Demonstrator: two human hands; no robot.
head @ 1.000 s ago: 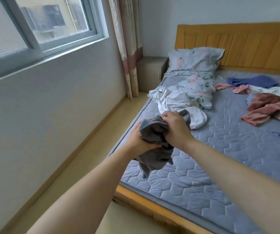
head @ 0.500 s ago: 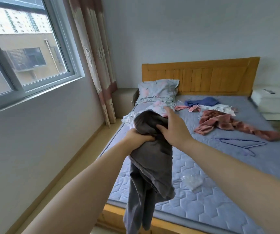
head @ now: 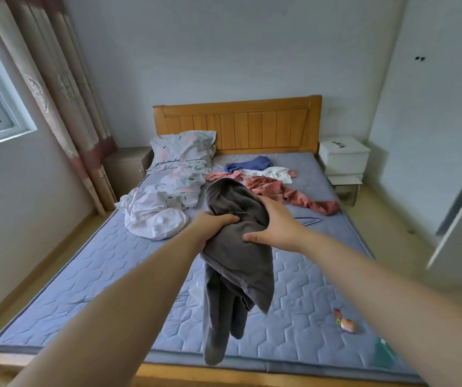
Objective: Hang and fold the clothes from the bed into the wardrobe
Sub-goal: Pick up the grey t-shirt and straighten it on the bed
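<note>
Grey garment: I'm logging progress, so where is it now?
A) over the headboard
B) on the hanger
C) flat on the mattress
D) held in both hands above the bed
D: the left hand and right hand both grip the grey garment, its lower end dangling.

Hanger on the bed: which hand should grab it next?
Probably the right hand: the blue hanger lies just beyond it, while the left hand grips the grey garment and can keep holding it.
</note>
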